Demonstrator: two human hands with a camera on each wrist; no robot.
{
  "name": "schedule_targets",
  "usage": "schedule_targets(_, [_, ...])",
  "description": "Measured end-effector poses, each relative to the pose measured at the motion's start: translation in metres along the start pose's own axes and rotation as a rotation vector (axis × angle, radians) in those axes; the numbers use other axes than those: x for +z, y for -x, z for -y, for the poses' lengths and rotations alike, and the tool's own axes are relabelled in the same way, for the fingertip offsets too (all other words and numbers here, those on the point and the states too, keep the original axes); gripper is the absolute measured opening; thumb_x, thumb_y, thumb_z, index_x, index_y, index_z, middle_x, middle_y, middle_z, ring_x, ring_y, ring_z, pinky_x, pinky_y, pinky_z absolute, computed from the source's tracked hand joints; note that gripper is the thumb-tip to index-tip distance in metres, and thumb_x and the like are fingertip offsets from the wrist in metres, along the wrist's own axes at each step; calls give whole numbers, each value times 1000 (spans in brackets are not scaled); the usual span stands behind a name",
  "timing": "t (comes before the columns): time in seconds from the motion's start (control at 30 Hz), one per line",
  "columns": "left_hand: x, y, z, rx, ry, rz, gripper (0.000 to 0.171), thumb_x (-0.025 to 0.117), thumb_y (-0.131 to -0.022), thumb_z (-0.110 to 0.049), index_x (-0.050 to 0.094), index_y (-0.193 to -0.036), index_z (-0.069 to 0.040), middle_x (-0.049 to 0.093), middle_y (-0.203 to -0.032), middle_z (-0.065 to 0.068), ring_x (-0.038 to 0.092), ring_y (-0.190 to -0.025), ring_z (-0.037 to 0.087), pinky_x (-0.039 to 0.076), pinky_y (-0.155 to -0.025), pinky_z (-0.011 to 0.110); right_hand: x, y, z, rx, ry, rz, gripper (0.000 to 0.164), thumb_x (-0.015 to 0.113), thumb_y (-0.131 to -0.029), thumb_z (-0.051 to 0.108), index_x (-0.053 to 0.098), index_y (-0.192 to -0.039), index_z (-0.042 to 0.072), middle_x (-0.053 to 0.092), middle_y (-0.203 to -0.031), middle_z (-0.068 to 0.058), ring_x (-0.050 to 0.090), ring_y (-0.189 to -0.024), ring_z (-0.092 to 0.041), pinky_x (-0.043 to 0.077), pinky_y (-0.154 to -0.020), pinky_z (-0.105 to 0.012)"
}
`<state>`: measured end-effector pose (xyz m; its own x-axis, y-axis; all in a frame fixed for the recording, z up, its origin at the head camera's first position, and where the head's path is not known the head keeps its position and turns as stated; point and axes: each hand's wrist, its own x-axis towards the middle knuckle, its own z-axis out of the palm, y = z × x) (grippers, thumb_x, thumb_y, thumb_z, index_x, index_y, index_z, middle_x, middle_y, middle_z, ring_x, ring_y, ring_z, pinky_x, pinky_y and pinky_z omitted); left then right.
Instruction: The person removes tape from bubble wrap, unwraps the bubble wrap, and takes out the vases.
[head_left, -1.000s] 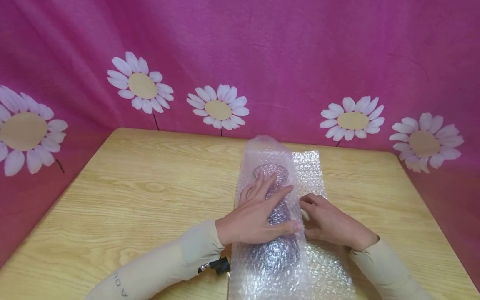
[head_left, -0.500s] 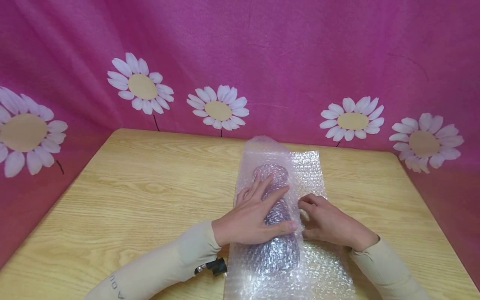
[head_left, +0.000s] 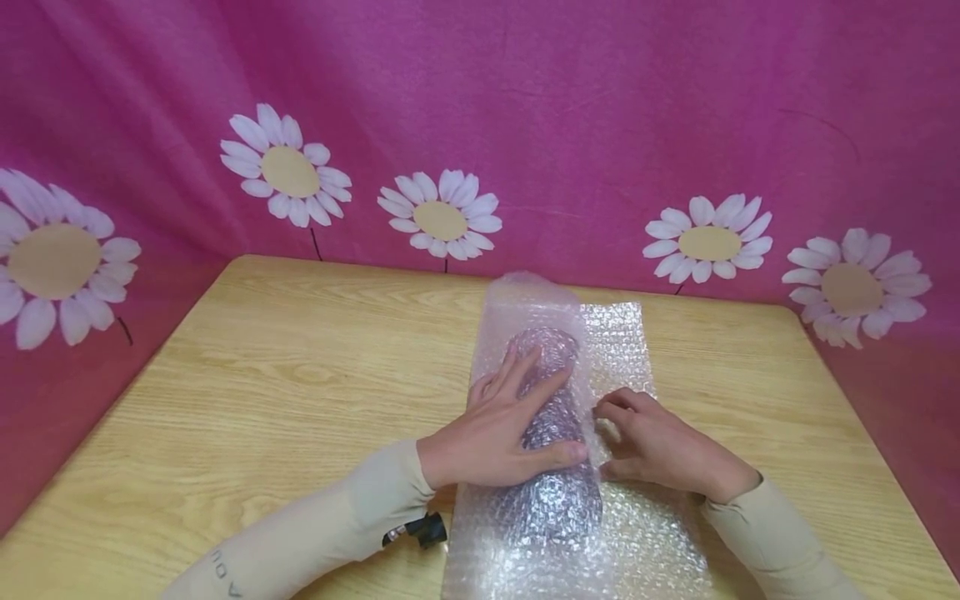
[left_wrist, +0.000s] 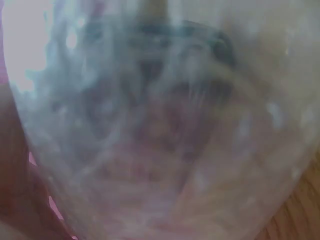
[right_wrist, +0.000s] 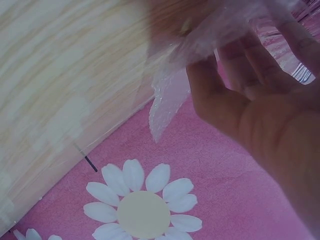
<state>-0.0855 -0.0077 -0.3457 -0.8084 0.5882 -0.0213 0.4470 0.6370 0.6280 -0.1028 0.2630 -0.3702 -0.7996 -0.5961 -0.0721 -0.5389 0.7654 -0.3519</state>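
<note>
A dark, purplish vase-like object [head_left: 551,417] lies under a layer of bubble wrap [head_left: 525,304]; its exact kind is blurred by the wrap. Its rounded end points to the far side, and it looks broader toward me. My left hand [head_left: 495,437] rests on top with fingers and thumb spread. At the right edge of the upper layer, my right hand [head_left: 652,442] holds the wrap with bent fingers and thumb. In the right wrist view, film [right_wrist: 215,37] covers the fingertips of that hand. Close, blurred wrap [left_wrist: 150,140] fills most of the left wrist view.
A lower strip of bubble wrap [head_left: 618,346] extends right of the wrapped object on the wooden table [head_left: 300,367]. A small black device [head_left: 427,531] sits under the left wrist. A pink curtain [head_left: 570,125] with daisies stands behind the table.
Both hands have shifted slightly left. The wrap's upper edge beside the right hand has also drawn a little left and closer around the object.
</note>
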Motion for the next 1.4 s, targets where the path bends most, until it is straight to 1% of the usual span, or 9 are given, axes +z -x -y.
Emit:
schedule_targets(0.2, [-2,2,3,2,3,8,88,55,-96,-68,8,-165,-42,-13,-176,3,-18,-162,31,3,-129,69,1,1,-1,-13,10,-15,63,89,-78,35,65,-131,9,62,-134,-13,61,-120,-31,57,-104,-54])
schedule_targets(0.43, [-2,5,6,-5,-1,13,88,56,-96,-67,8,-166,-42,-13,-176,3,-19,-162,30,4,-128,71,1,0,-1,4,-5,13,61,88,-79,38,66,-130,13,62,-133,-10,62,-117,-27,58,-101,-52])
schedule_targets(0.6, [-3,6,9,-1,-5,11,88,55,-96,-68,9,-166,-40,-12,-176,3,-19,-162,30,4,-128,71,2,1,-1,8,2,6,60,89,-78,39,67,-128,15,63,-131,-7,60,-116,-24,58,-101,-51])
schedule_targets(0.7, [-3,6,12,1,-7,14,89,52,-95,-72,9,-166,-40,-13,-176,3,-18,-162,30,4,-128,71,3,2,-1,5,4,1,60,88,-79,39,67,-129,15,63,-131,-6,60,-116,-23,58,-101,-51])
schedule_targets(0.9, [-6,9,16,15,-6,13,93,41,-91,-84,7,-166,-41,-14,-176,3,-17,-162,31,3,-127,72,2,0,-1,20,-11,8,61,88,-79,41,67,-129,15,63,-132,-6,60,-116,-24,58,-101,-52])
schedule_targets(1.0, [-7,10,18,18,-1,11,93,43,-92,-83,9,-166,-40,-14,-176,3,-17,-162,32,3,-128,72,2,0,-1,22,-15,10,61,89,-78,41,67,-129,15,63,-131,-7,61,-116,-24,58,-101,-52])
schedule_targets(1.2, [-6,11,21,5,6,0,90,50,-94,-76,13,-166,-38,-14,-176,2,-16,-162,32,3,-127,72,2,-1,-1,18,-4,9,61,89,-78,41,67,-129,15,63,-131,-7,61,-115,-24,58,-101,-52])
schedule_targets(1.4, [-6,12,22,1,6,-8,90,48,-93,-78,13,-166,-38,-14,-176,3,-16,-162,32,2,-126,74,2,-2,-1,17,-5,12,62,88,-78,43,67,-129,15,63,-130,-6,60,-116,-25,58,-101,-53])
